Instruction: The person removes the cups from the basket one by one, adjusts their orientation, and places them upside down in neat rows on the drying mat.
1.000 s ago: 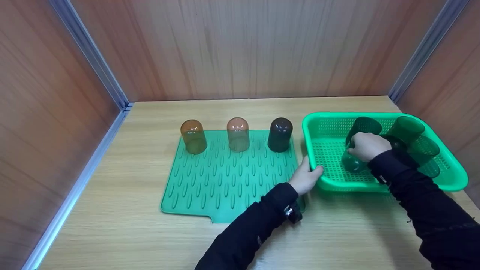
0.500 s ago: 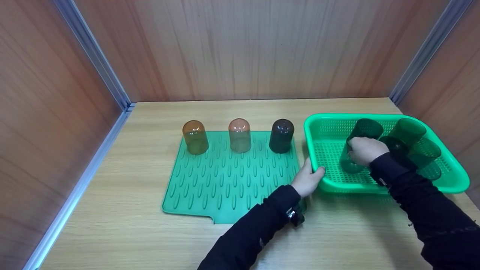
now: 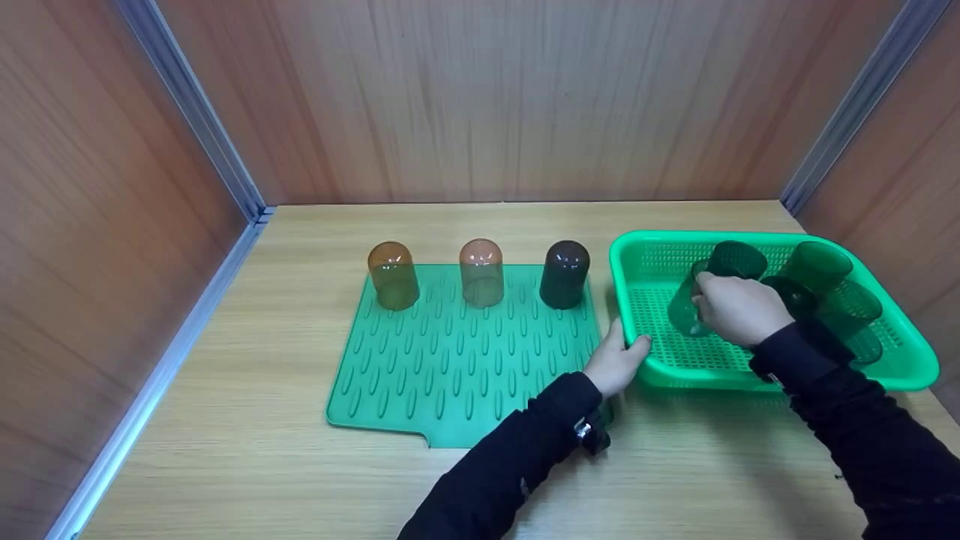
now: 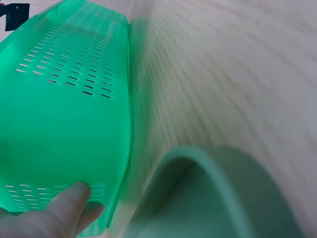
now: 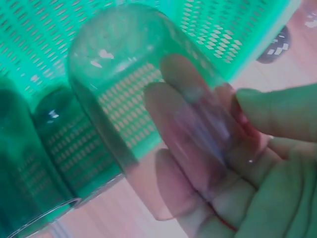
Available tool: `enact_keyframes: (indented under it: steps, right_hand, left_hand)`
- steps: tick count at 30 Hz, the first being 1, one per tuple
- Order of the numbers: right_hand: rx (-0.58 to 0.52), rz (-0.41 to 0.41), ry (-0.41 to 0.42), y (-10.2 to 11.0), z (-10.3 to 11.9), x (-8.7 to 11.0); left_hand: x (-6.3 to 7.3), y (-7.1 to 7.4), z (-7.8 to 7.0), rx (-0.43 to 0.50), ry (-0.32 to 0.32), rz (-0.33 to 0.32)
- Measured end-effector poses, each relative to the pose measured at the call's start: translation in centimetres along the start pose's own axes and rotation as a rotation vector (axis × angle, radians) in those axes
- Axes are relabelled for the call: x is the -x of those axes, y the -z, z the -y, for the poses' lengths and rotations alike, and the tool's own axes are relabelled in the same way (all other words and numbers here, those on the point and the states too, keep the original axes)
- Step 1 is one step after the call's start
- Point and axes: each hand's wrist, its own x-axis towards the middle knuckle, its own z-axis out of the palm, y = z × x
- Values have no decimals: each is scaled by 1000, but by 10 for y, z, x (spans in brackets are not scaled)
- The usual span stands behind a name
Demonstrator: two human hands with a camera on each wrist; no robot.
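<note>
In the head view my right hand (image 3: 739, 306) is inside the green basket (image 3: 705, 379), gripping a clear cup (image 3: 684, 309) near the basket's left side. The right wrist view shows this faintly pinkish, round-bottomed cup (image 5: 121, 64) tilted, its rim toward my palm; my fingers show through its wall and the thumb lies at its edge. Whether the fingertips are inside or behind it, I cannot tell. My left hand (image 3: 616, 364) pinches the basket's near-left corner; in the left wrist view its fingers (image 4: 69, 206) lie against the perforated wall.
Several dark and tinted cups lie in the basket, among them a dark one (image 3: 739, 259) and a greenish one (image 3: 817, 264). An amber cup (image 3: 394, 277), a pink cup (image 3: 481, 274) and a black cup (image 3: 565, 276) stand upside down along the back of a ridged green mat (image 3: 420, 367).
The clear cup has shifted left and slightly away from me inside the basket, held in my right hand. My left hand keeps its hold on the basket.
</note>
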Motion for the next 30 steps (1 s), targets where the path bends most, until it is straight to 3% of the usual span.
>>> enact_keyframes:
  steps: [8,12,22,30]
  right_hand:
    - [-143,-261,63,12,21,6]
    - [-215,-348,84,16,31,10]
    - [-460,-393,84,14,53,15]
    - [-654,-422,65,-1,67,18]
  left_hand:
    - [-1,0,0,24,-40,-10]
    - [-1,0,1,26,-39,-11]
    - [0,1,1,43,-2,-1]
    - [3,4,1,-23,25,-28]
